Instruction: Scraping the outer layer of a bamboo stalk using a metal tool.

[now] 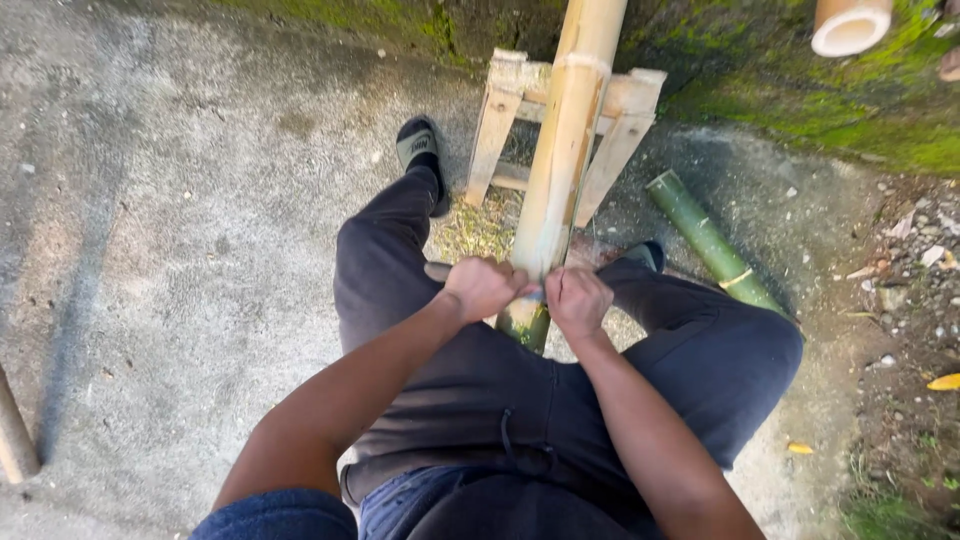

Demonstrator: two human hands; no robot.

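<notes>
- Your left hand (482, 288) and right hand (577, 299) are both clenched, one on each side of the long pale-yellow bamboo pole (562, 150), gripping what looks like a handled tool across it; the tool is mostly hidden.
- The pole's long axis runs away from you, from between your knees up across the small wooden trestle (620, 110).
- Both hands sit at its near, greenish end, equally close.
- A short green bamboo section (712, 243) lies on the concrete to your right.

No packages, labels, signs or screens visible anywhere in the frame, checked from upper left to lower right.
</notes>
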